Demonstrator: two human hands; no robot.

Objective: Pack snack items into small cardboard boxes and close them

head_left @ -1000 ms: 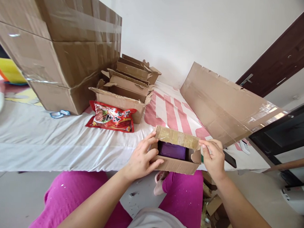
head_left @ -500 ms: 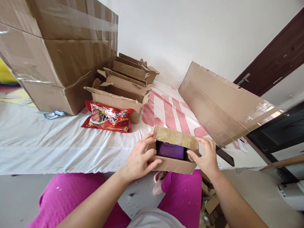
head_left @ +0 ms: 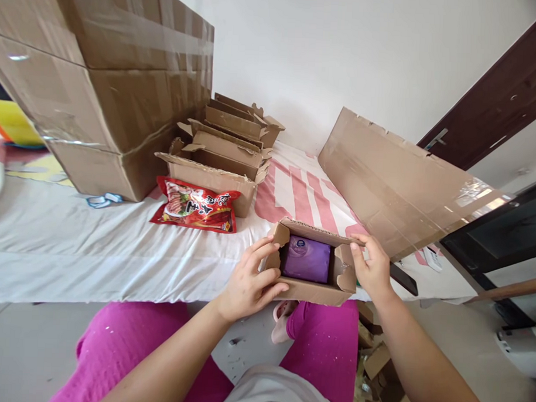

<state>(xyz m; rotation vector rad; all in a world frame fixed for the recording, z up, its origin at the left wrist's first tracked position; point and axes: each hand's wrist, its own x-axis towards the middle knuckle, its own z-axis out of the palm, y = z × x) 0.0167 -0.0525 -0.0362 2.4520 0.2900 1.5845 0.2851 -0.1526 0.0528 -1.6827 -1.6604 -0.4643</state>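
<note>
A small open cardboard box point(head_left: 317, 292) sits at the table's front edge. Inside it lies a purple plastic-wrapped pack point(head_left: 308, 262), off toward the left end, its top face showing. My left hand point(head_left: 250, 281) grips the box's left end, fingers at the side flap and thumb along the front wall. At the right end, my right hand point(head_left: 373, 268) holds the back corner, thumb near the right flap and fingers behind the rim. The box's lid is folded back, mostly hidden from view.
Several open cardboard boxes point(head_left: 228, 147) stand in a row at the back, a red food packet point(head_left: 197, 205) leaning before them. A large taped carton point(head_left: 135, 96) rises at left. At right are an upright cardboard sheet point(head_left: 396, 182) and a dark phone point(head_left: 403, 279).
The box's lid flap, which lay partly over the opening, has swung back. More of the purple pack and both side flaps now show. My hands stay at the box's ends.
</note>
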